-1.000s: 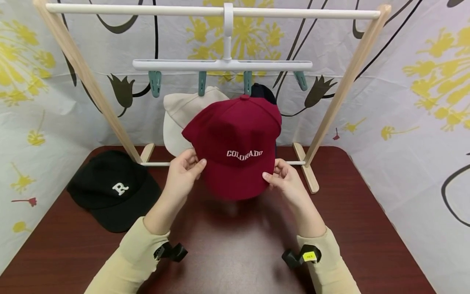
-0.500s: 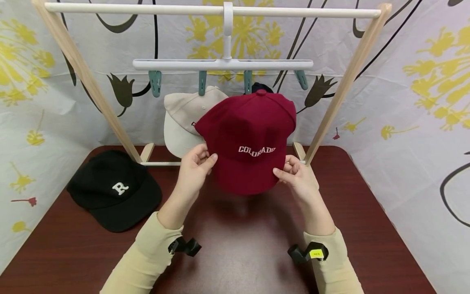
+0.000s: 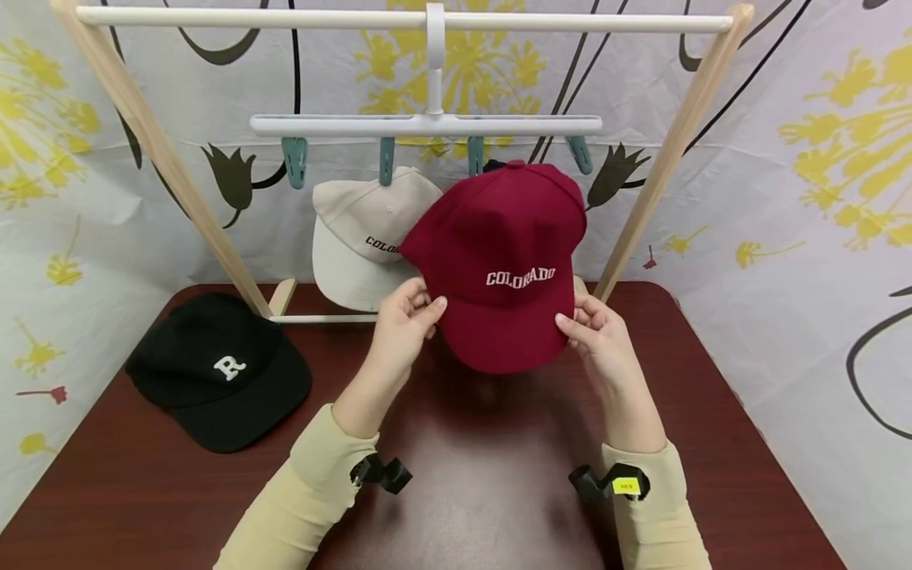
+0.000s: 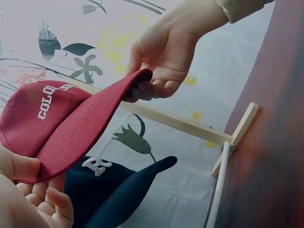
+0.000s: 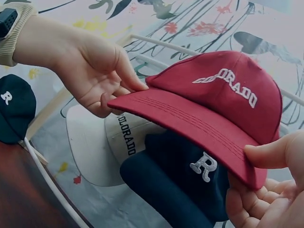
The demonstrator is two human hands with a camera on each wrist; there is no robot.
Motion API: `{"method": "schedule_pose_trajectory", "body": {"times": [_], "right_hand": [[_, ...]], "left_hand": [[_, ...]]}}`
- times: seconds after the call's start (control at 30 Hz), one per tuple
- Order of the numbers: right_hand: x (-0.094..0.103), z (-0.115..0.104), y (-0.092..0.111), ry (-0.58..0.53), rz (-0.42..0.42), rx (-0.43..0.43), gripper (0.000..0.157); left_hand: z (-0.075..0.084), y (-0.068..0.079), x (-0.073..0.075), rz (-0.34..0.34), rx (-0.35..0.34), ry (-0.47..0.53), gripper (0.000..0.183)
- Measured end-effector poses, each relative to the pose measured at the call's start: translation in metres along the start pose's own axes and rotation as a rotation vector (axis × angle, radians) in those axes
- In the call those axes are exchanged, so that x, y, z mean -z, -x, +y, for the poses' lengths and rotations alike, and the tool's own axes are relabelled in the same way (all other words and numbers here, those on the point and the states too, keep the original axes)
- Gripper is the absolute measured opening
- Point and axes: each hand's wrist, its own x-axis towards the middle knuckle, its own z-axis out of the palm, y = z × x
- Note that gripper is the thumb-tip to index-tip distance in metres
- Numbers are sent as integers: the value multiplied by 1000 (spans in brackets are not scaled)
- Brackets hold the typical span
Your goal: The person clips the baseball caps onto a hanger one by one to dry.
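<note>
A dark red baseball cap [image 3: 507, 229] with white COLORADO lettering is held up in front of the hanger, brim toward me. My left hand [image 3: 404, 324] pinches the left edge of its brim, thumb on top and fingers beneath. At the brim's right edge my right hand [image 3: 604, 336] has the same pinch, also visible in the right wrist view. Behind hangs a cream cap [image 3: 359, 245], partly covered by the red one. A navy cap [image 5: 190, 175] with a white R shows below the red brim in the right wrist view; the head view hides most of it.
A white hanger [image 3: 427, 125] with several teal clips [image 3: 386, 161] hangs from a wooden rack [image 3: 673, 150]. One clip [image 3: 579, 154] at the far right holds nothing. A black cap [image 3: 217, 372] with a white R lies at the left of the dark red-brown table [image 3: 456, 507].
Both hands have carried the red cap to the right and slightly up. More of the cream cap now shows; the navy cap is more covered in the head view.
</note>
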Motion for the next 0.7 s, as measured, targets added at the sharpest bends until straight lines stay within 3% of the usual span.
{"method": "schedule_pose_trajectory", "body": {"times": [0.17,0.7], "right_hand": [[1,-1,0,-35,24,19,15],[9,-8,-1,-320,164,107,12]], "left_hand": [[1,-1,-9,-14,-9,17,12],[-5,-7,-40,-86,7,31,12]]}}
